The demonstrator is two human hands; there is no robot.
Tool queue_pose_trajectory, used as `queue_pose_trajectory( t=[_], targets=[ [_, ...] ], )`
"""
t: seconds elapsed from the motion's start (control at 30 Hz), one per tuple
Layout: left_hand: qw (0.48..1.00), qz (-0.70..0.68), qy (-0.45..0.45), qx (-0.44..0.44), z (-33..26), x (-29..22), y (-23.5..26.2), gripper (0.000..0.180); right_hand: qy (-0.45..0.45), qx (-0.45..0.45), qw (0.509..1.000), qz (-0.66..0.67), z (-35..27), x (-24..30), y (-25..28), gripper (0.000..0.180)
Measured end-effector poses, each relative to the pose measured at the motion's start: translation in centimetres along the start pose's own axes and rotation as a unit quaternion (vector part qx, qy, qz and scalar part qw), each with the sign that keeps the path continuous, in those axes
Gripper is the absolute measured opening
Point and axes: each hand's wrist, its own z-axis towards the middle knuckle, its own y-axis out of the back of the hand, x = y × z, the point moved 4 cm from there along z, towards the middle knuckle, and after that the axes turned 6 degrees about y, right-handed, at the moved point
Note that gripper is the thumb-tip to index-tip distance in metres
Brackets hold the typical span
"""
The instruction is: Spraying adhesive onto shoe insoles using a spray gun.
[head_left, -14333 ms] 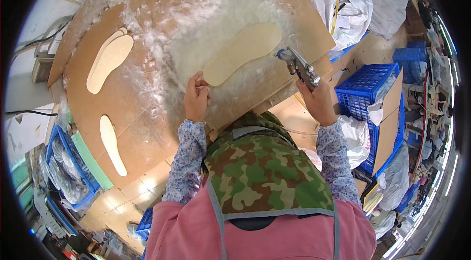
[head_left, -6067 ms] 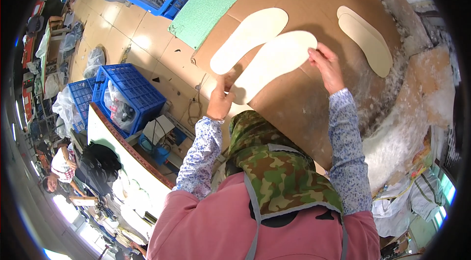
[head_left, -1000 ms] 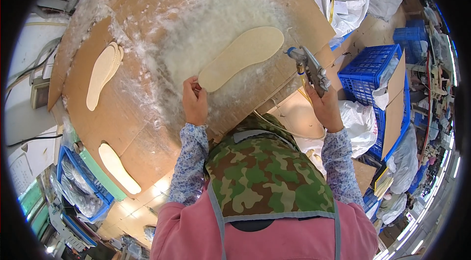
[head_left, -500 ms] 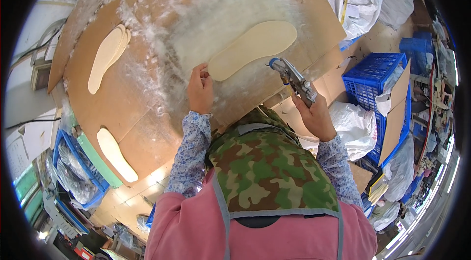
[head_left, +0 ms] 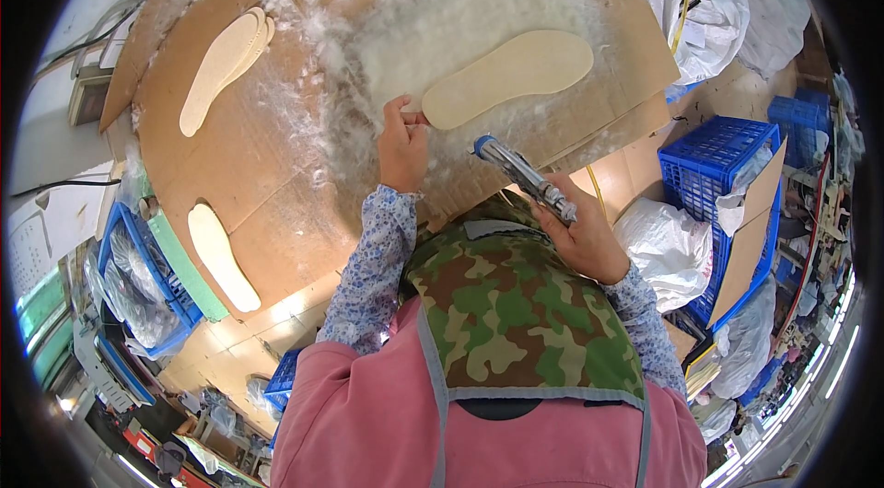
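A pale cream insole lies on the fibre-dusted cardboard, its narrower end toward the left. My left hand pinches that end's edge between closed fingers. In my right hand is a metal spray gun, its blue-ringed nozzle pointing up and left, a little below the insole and apart from it. At the far left of the board sits a small overlapping stack of similar insoles. Another single insole rests near the board's left front corner.
White fibre fluff coats the cardboard-covered table. Right of it stand a blue plastic crate, a white sack and bulging white bags. A yellow hose runs by my right hand. At left is a blue bin of clear plastic.
The spray gun has swung left along the insole, its nozzle now below the narrower end. My left hand stays at the insole's edge. The whole view has shifted slightly.
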Motion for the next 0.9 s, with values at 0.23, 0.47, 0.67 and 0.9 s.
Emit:
queue_pose_trajectory(
  t=[0.23, 0.47, 0.67, 0.9],
  targets=[
    [1.000, 0.009, 0.012, -0.004, -0.1, -0.1, -0.3, 0.040, -0.044, -0.034, 0.998, -0.015, -0.2, -1.3, 1.8, 0.024],
    [0.999, 0.032, -0.006, -0.016, 0.0, -0.8, -0.5, 0.038, -0.043, -0.111, 0.992, -0.038, -0.2, -3.0, 4.7, 0.024],
    [0.999, 0.035, 0.006, -0.016, -0.1, -1.3, -0.9, 0.035, -0.029, -0.155, 0.987, -0.015, 0.3, -5.0, 6.5, 0.026],
    [1.000, 0.017, -0.003, -0.005, 0.3, -1.0, -1.2, 0.036, -0.019, -0.222, 0.973, -0.061, -0.4, -7.0, 8.9, 0.022]
  ],
)
